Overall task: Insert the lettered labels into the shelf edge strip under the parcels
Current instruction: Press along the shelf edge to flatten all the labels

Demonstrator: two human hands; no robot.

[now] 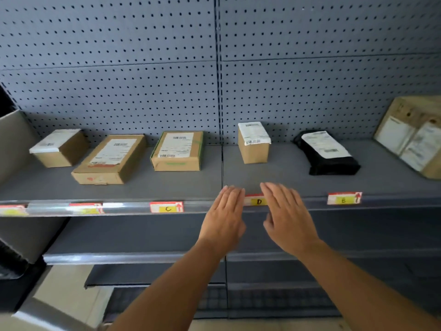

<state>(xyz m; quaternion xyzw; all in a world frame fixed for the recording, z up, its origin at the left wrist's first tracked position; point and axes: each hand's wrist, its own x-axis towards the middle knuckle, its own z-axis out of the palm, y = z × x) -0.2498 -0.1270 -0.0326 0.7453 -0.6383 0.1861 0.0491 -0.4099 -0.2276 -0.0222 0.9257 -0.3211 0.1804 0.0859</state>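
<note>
At frame centre, the left hand point(223, 216) and right hand point(287, 215) lie flat with fingers straight, flanking the D label point(259, 201) in the edge strip point(133, 207). Five labels show; the two at left are blurred. Behind, six parcels point(177, 151); the far-right one is cut off.

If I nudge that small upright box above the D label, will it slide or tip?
The small upright box looks taller than its footprint is wide, so a push near its top would probably tip it. A low push should slide it on the smooth shelf. It stands apart from the black bag, so nothing braces it.
</note>
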